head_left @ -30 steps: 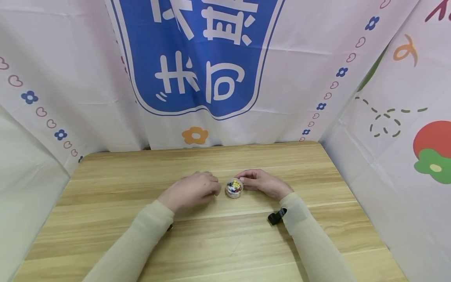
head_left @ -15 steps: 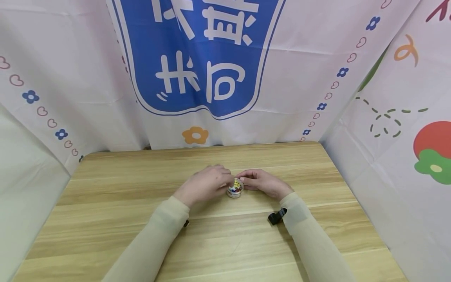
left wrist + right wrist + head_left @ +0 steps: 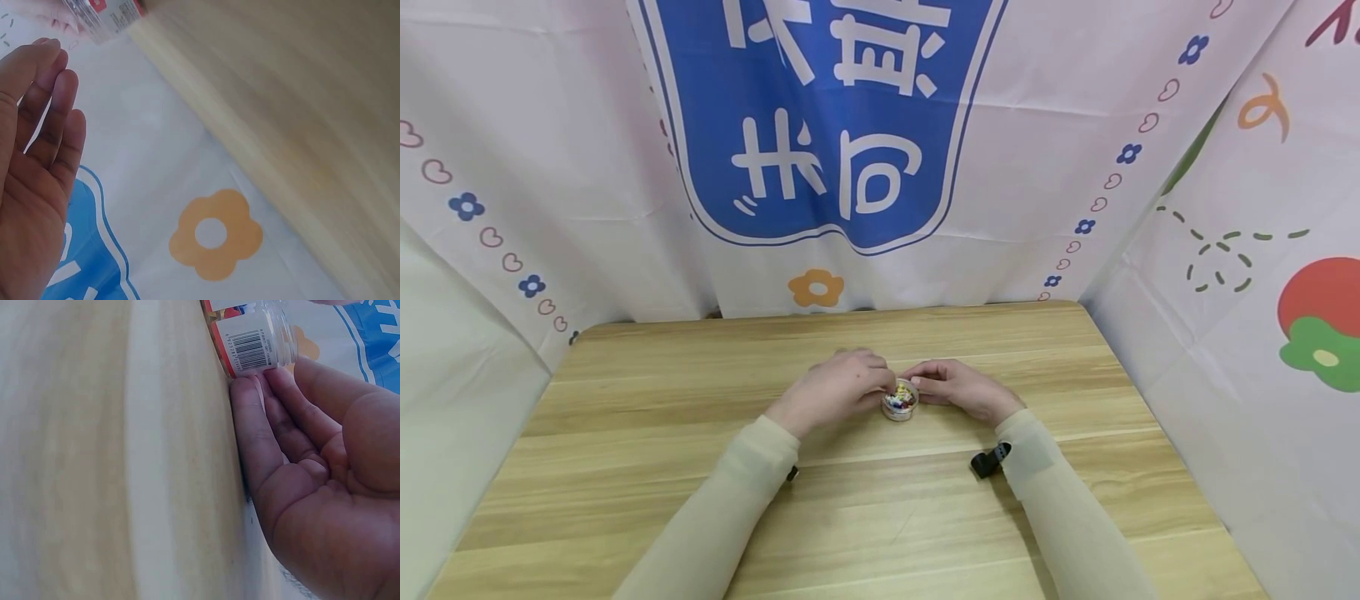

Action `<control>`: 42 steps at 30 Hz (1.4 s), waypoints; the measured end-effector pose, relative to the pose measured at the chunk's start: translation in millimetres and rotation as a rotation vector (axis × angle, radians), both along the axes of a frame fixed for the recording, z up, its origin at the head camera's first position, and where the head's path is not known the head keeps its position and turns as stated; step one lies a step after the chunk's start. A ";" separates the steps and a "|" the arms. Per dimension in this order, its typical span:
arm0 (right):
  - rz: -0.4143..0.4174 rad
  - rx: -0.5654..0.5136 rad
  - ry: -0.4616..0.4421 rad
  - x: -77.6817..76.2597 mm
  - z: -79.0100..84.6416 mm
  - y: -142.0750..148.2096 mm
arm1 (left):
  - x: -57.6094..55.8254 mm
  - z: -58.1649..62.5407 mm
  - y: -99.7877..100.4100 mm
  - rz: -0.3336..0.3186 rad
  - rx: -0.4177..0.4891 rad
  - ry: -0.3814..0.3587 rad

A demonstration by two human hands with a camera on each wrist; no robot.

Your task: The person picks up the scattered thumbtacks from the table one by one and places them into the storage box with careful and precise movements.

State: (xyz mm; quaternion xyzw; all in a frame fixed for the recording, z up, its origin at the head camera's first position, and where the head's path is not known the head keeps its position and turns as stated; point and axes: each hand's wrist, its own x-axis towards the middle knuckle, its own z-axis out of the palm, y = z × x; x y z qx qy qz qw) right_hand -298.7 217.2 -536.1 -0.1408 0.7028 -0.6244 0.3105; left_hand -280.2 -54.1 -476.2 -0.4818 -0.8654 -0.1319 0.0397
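Observation:
A small round clear jar (image 3: 898, 412) stands on the wooden table, filled with tiny yellow, white, blue and red pieces (image 3: 904, 399). Its side carries a label with a barcode (image 3: 251, 350), seen in the right wrist view. My right hand (image 3: 961, 390) holds the jar from the right, fingers against its side and thumb at its rim. From the left, my left hand (image 3: 835, 390) reaches over, fingertips right at the jar's rim. In the left wrist view its thumb (image 3: 28, 65) and index fingertip come together; I cannot tell whether a small piece is between them.
The wooden table (image 3: 700, 350) ends at the back against a white printed curtain (image 3: 1015, 192) with a blue sign. More white cloth (image 3: 1187, 400) hangs along the right side. Black devices are strapped at both wrists, one (image 3: 990, 461) showing beneath the right sleeve.
My left hand has moved right, from beside the jar to its rim, and has stayed nearly still over the last half second. The right hand and the jar have kept their place.

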 end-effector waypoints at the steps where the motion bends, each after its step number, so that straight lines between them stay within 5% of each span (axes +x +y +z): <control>1: -0.001 0.002 -0.001 -0.2 -0.2 0.0 | 0.4 0.5 -3.0 0.001 -0.007 0.002; 24: -0.032 0.011 -0.031 -1.4 -1.5 -1.9 | 22.2 0.2 -83.7 0.019 -0.168 -0.005; 42: -0.029 0.009 -0.037 -1.9 -1.3 -1.2 | 33.0 1.5 -122.7 0.072 -0.242 -0.088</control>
